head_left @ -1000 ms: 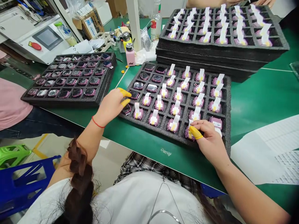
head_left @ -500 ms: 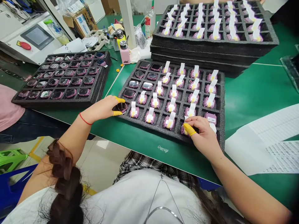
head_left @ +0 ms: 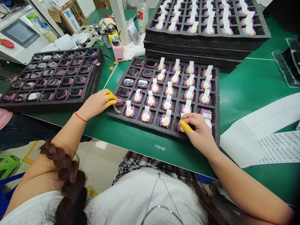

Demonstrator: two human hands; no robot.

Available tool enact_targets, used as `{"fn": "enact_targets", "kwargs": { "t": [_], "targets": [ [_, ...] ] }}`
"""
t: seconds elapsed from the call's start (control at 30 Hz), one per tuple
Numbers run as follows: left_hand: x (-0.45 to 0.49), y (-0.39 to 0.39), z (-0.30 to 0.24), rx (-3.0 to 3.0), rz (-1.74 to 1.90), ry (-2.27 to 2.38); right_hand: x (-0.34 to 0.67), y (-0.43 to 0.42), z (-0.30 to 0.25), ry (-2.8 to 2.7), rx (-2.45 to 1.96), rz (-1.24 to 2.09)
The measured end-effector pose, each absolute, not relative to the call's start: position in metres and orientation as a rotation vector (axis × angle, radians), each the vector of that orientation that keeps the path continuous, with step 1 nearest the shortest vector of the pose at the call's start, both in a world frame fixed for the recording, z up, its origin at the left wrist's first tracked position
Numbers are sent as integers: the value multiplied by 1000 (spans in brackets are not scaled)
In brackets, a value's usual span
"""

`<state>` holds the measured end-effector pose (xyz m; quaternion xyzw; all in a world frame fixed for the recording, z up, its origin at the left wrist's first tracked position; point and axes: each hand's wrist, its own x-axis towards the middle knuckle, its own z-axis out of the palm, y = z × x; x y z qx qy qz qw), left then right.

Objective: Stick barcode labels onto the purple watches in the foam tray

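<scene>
My left hand [head_left: 98, 102], with yellow finger cots on its fingers, pinches a purple smartwatch body [head_left: 119, 102] at the near left corner of the foam tray [head_left: 150, 126]. The watch is tipped up on edge, and a clear film strip hangs beside it. At the tray's near right, my right hand [head_left: 199, 129] has its thumb and fingers closed at another purple smartwatch [head_left: 180, 128], partly hidden by the hand, near its white tab. Face-down watches with white tabs and yellow tape [head_left: 146, 115] fill the neighbouring compartments; several with dark screens up [head_left: 123, 92] lie at the left.
A second watch-filled tray stack [head_left: 90, 84] stands at the left. Behind is a taller stack of black trays [head_left: 203, 47]. A pink bottle [head_left: 117, 51] stands near a post [head_left: 119, 22]. Printed label sheets [head_left: 278, 143] lie at the right. Another person's sleeve [head_left: 5, 118] shows at the left edge.
My left hand has lifted the corner watch and tipped it on edge toward the left. My right hand stays at the same watch. The whole view has shifted slightly.
</scene>
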<state>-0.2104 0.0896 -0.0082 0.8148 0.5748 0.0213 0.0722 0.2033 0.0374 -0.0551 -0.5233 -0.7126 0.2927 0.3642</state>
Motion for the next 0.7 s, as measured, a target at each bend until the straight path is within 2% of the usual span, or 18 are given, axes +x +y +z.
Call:
{"fn": "enact_targets", "kwargs": {
  "t": [0.23, 0.3, 0.37, 0.4, 0.43, 0.47, 0.53, 0.63, 0.7],
  "targets": [
    [-217, 88, -10, 2626, 20, 1624, 202, 37, -53, -1814, -1342, 767],
    [-211, 85, -4, 2544, 329, 1760, 202, 38, -52, -1803, -1340, 751],
    [-193, 80, 4, 2241, 909, 1793, 202, 37, -50, -1791, -1320, 703],
    [-178, 77, 7, 2003, 1180, 1677, 202, 37, -48, -1796, -1293, 676],
    [-159, 72, 9, 1764, 1287, 1501, 201, 36, -46, -1814, -1250, 656],
    [-138, 68, 10, 1563, 1254, 1346, 200, 35, -44, -1842, -1194, 649],
    [-92, 57, 10, 1337, 946, 1097, 197, 31, -40, -1917, -1073, 670],
    [-34, 46, 2, 1206, 657, 970, 195, 27, -37, -1992, -999, 728],
    [-10, 43, -6, 1185, 608, 941, 196, 27, -38, -1966, -1032, 760]
  ]
}}
